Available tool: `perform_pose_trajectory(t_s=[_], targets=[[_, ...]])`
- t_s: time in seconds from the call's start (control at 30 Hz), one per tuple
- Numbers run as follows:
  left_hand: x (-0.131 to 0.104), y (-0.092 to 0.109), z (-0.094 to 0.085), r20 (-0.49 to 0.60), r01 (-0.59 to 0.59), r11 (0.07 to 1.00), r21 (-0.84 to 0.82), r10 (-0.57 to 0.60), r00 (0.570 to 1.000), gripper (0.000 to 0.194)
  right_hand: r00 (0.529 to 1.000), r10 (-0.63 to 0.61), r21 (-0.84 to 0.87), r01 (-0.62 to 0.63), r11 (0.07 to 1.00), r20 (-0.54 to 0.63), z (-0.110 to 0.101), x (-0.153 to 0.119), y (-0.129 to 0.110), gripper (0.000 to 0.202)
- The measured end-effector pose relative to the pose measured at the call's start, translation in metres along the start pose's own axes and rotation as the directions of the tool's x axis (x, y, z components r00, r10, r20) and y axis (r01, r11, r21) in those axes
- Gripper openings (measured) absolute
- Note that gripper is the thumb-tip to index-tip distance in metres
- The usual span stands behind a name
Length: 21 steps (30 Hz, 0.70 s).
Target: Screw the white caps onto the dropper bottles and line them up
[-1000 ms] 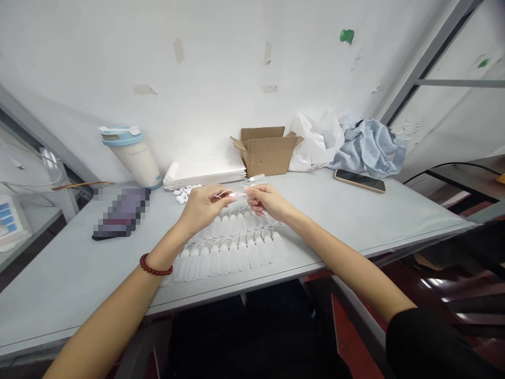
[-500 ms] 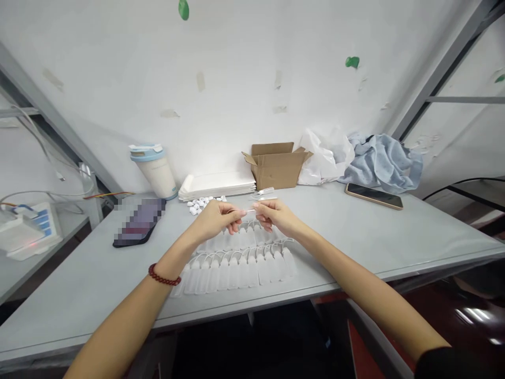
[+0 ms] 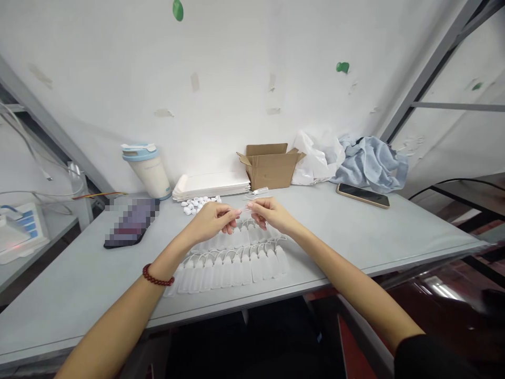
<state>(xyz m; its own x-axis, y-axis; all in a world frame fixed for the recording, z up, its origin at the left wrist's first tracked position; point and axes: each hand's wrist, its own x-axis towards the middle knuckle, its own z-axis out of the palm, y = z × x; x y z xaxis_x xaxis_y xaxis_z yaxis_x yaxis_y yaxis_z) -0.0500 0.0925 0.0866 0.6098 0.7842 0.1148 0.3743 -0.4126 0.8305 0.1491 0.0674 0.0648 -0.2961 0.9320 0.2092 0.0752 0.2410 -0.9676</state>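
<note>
My left hand [image 3: 215, 218] and my right hand [image 3: 268, 215] are pinched close together above the table. Between their fingertips runs a thin whitish cord [image 3: 245, 209]; its ends are hidden in the fingers. Below them lie two rows of frosted, translucent plastic pieces [image 3: 221, 275], slim and bottle-like, with thin white loops at their tops. My hands partly cover the back row [image 3: 236, 239]. A pile of small white plastic caps or stoppers [image 3: 193, 205] sits just behind my left hand. Another clear piece [image 3: 258, 193] lies behind my right hand.
Along the wall stand a cup with a blue lid [image 3: 148, 171], a stack of white trays [image 3: 213, 184], an open cardboard box [image 3: 272, 168], a white plastic bag [image 3: 315, 160] and a blue cloth [image 3: 371, 163]. Phones lie at left [image 3: 132, 223] and right [image 3: 363, 195]. The table's front edge [image 3: 221, 313] is near.
The whole view has shifted slightly, with the scene sliding left. My hands stay pinched at nearly the same spot over the rows, and the gap between their fingertips looks a little narrower.
</note>
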Motion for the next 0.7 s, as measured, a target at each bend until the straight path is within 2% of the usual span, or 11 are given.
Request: perform_pose_trajectory(t_s=[0.13,0.23,0.33,0.43,0.5,0.6,0.7], targets=[[0.0,0.0,0.003,-0.009,0.051,0.998,-0.031,-0.051,0.999,0.04,0.993,-0.12,-0.23,0.112,0.967,-0.022,0.0,0.0,0.003,0.031],[0.001,-0.001,0.006,-0.024,0.077,0.993,-0.084,-0.08,0.997,0.04,0.978,-0.197,-0.294,0.171,0.94,-0.063,0.003,0.001,0.005,0.032],[0.0,-0.001,0.009,-0.08,-0.006,1.0,0.004,0.006,0.997,0.039,0.987,-0.146,-0.273,0.124,0.954,-0.063,0.005,0.002,0.008,0.042],[-0.001,0.001,0.011,-0.1,-0.103,0.974,0.2,0.124,0.987,0.036,0.998,-0.021,-0.154,0.012,0.988,-0.056,0.006,0.002,0.009,0.049],[-0.002,0.002,0.011,-0.103,-0.122,0.953,0.276,0.155,0.983,0.033,0.998,0.043,-0.08,-0.047,0.996,-0.046,0.005,0.003,0.009,0.049],[-0.002,0.003,0.01,-0.121,-0.097,0.962,0.255,0.131,0.984,0.031,0.999,0.025,-0.052,-0.027,0.998,-0.04,0.003,0.003,0.007,0.046],[-0.001,0.001,0.007,-0.107,-0.049,0.99,0.133,0.064,0.992,0.034,0.997,-0.065,-0.13,0.058,0.99,-0.044,0.003,0.002,0.004,0.035]])
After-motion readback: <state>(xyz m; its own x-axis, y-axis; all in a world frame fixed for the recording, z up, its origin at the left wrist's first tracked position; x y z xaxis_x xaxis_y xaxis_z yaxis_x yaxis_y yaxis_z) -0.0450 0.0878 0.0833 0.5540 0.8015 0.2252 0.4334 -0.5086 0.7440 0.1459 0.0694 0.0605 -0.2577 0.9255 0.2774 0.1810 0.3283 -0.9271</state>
